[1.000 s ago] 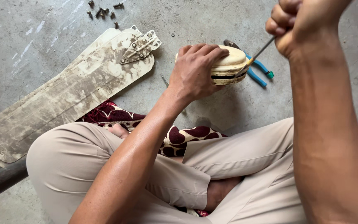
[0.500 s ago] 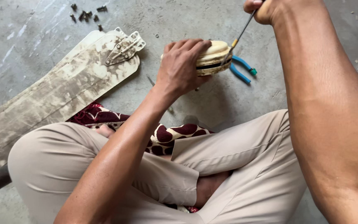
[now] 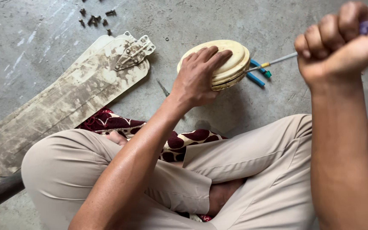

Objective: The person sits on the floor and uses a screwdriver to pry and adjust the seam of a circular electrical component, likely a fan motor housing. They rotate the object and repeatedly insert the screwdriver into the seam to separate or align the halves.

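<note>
Left hand (image 3: 199, 76) pressed flat over the cream, round, disc-shaped metal fan housing (image 3: 228, 64), fingers spread across its domed top, gripping it down against the grey concrete floor (image 3: 277, 25). The housing sits just beyond my crossed legs, tilted on edge, its seam facing right. Right hand (image 3: 341, 47) clenched in a fist around the purple handle of a thin steel-shafted screwdriver (image 3: 277, 59). Its long axis runs from my fist down-left, tip pointing into the housing's side seam. A blue-handled plier (image 3: 258, 74) lies touching the housing underneath the shaft.

To do this well, I judge: keep the left palm heavy so the disc cannot roll, and keep the shaft in line with the seam, leverage gentle.

Dusty cream fan blades (image 3: 64, 102) lie stacked to the left, loose dark screws (image 3: 94, 17) beyond them.
</note>
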